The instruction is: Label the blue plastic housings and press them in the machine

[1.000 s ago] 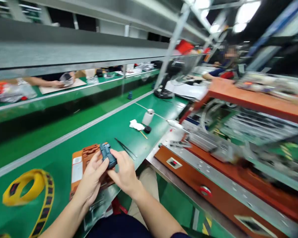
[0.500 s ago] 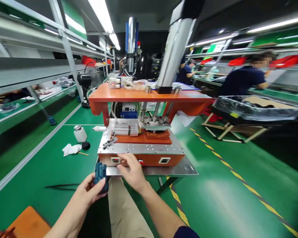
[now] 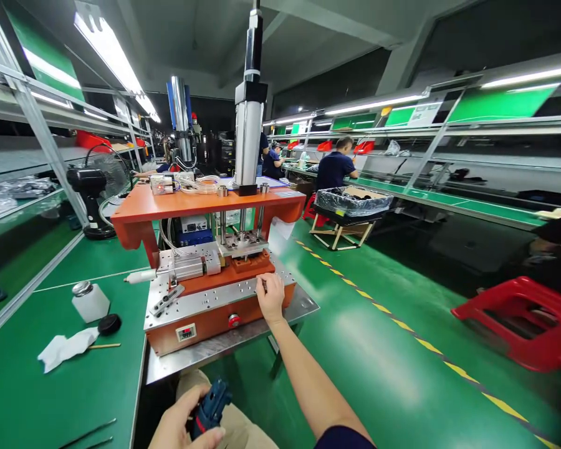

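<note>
In my left hand [image 3: 187,421], low in the view, is a dark blue moulded plastic housing [image 3: 214,402] with a red band near its base. My fingers and thumb close round its sides, and its slotted end points up. My right hand [image 3: 270,298] is at the front right edge of the orange bench press [image 3: 206,218], by its metal base plate [image 3: 229,293]. Its fingers are curled in, and whatever lies under them is hidden. Left of that hand, on the front panel, are a red button [image 3: 234,320] and a small display [image 3: 186,332].
On the green bench at left are a white bottle [image 3: 91,304], a black cap [image 3: 109,324], a white cloth [image 3: 63,352], a thin stick [image 3: 105,345] and dark tweezers [image 3: 91,433]. A fan [image 3: 91,193] stands behind. At right are a red stool [image 3: 523,324] and a plastic-lined bin [image 3: 350,202]; people sit beyond.
My view has swung to the right. My right hand has moved from beside the display to the press's right front edge. My left hand, still holding the housing, is lower in the view, and the housing is tilted.
</note>
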Motion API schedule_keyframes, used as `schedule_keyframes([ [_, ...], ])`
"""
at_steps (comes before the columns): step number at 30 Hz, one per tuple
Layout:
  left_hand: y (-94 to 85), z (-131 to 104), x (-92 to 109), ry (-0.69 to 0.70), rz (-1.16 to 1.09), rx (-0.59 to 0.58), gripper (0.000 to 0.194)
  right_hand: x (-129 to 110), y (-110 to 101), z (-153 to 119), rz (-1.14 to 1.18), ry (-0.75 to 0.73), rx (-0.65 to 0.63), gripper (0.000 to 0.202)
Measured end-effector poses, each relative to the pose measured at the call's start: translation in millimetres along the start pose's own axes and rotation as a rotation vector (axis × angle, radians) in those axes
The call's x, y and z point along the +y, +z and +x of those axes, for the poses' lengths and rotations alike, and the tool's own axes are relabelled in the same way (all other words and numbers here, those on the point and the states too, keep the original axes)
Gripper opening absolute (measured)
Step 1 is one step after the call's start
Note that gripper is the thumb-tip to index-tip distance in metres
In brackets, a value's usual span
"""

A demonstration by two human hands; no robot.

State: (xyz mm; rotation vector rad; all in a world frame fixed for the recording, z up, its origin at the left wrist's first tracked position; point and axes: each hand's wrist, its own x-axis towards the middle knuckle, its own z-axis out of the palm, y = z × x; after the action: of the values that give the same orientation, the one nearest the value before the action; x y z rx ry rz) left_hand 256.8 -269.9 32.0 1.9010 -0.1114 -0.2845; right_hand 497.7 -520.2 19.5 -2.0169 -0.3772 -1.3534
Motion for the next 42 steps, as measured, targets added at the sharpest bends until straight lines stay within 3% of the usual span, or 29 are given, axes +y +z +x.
schedule_keyframes([
  [3, -3.0, 0.6, 0.4, 0.043, 0.106, -0.056, 0.058, -0.1, -0.3, 0.9, -0.021, -0.011, -0.017, 0.02],
  [10, 4.2, -0.8, -7.6, 0.278, 0.203, 0.06, 0.052, -6.2, -7.0, 5.9, -0.1, 0.007, -0.096, 0.018],
  [19, -4.5, -13.5, 12.8, 0.242, 0.343, 0.164, 0.044, -10.5, -9.3, 5.0, -0.05, 0.041, -0.137, 0.023],
  [28, -9.3, -11.1, 1.3, 0.21, 0.42, 0.234, 0.05, -11.0, -8.8, 1.3, 0.003, 0.022, -0.053, 0.023],
  [42, -10.2, -11.1, 3.5, 0.116, 0.407, 0.262, 0.049, -9.3, -8.4, -1.6, 0.015, -0.001, -0.004, 0.013],
])
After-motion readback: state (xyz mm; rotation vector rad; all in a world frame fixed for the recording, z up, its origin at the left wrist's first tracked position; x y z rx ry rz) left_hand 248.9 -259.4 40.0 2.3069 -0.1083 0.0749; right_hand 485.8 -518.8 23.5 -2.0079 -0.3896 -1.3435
